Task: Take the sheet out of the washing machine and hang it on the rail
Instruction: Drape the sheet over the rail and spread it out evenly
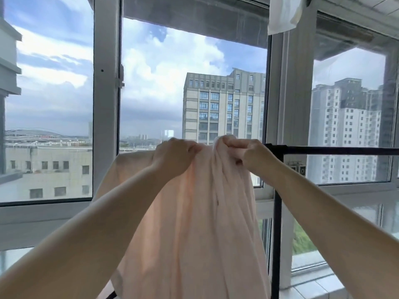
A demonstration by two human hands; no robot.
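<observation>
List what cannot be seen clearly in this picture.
Head view:
- Rail: its left part is hidden behind the sheet.
- Sheet: the bottom is cut off by the lower edge.
- Left hand and right hand: fingers buried in folds.
- White cloth: top cut off.

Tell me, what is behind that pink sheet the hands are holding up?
Beside the pink sheet a black rail and its upright post show, with windows and buildings beyond. The rail's stretch behind the cloth is covered, so whether the sheet lies over it is unclear.
</observation>
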